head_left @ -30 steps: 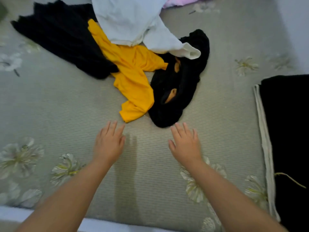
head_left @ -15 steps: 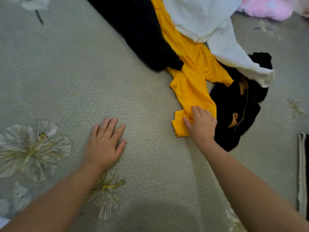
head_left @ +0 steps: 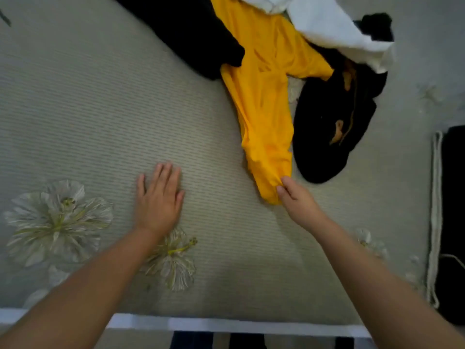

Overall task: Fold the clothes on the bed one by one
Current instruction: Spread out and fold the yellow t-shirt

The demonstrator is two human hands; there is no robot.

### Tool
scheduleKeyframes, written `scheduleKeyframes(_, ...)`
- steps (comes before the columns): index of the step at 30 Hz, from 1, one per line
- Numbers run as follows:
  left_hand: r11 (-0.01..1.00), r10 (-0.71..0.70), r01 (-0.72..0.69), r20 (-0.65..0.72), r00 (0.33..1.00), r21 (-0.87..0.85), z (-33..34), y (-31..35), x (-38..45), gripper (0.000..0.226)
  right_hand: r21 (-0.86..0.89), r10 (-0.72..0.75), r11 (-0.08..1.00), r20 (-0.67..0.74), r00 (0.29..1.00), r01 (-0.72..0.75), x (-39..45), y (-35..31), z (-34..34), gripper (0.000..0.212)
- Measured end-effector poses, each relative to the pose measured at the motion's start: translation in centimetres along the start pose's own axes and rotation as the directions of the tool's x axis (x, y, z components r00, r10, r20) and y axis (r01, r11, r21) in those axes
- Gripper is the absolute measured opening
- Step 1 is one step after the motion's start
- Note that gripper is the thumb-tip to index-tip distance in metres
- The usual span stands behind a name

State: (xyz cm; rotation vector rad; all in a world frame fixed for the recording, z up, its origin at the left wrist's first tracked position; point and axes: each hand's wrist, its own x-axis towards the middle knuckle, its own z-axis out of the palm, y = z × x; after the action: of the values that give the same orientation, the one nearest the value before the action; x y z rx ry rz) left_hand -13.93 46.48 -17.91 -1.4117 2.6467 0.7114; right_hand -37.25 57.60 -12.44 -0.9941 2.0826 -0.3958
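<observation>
A yellow garment (head_left: 266, 102) stretches from the clothes pile at the top down toward me. My right hand (head_left: 298, 201) pinches its near end between thumb and fingers. My left hand (head_left: 158, 197) lies flat, fingers straight, on the grey-green bed sheet (head_left: 100, 109), well left of the yellow garment. A black garment with tan marks (head_left: 329, 122) lies just right of the yellow one. Another black garment (head_left: 191, 28) and a white garment (head_left: 334, 28) overlap the yellow one at the top.
A folded black item with a pale edge (head_left: 453, 210) sits at the right side of the bed. The bed's white front edge (head_left: 226, 324) runs along the bottom. Flower prints mark the sheet near my left arm.
My right hand went from hovering over the sheet to the yellow garment's end, closed on it and drew it toward me. My left hand settled flat on the sheet.
</observation>
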Motion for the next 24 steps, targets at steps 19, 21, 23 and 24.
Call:
scheduleKeyframes(19,0.907,0.293,-0.376,0.355,0.888,0.191,2.9,13.1,0.7,0.023,-0.402,0.064,0.910,-0.101,0.993,-0.100,-14.1,15.9,-0.8,0.064)
scheduleKeyframes(21,0.937,0.275,-0.328,0.326,0.904,0.119,1.9,12.6,0.5,0.023,-0.342,0.105,0.930,-0.111,0.988,-0.137,-13.1,16.1,0.2,0.066)
scheduleKeyframes(23,0.938,0.298,-0.339,0.326,0.897,0.075,0.7,11.8,0.0,0.024,-0.155,0.148,0.970,-0.219,0.964,-0.185,-11.9,15.8,0.2,0.062)
scheduleKeyframes(24,0.934,0.309,-0.351,0.336,0.890,0.068,0.0,11.6,-0.4,0.024,-0.140,0.145,0.972,-0.265,0.953,-0.187,-11.2,15.6,0.0,0.060)
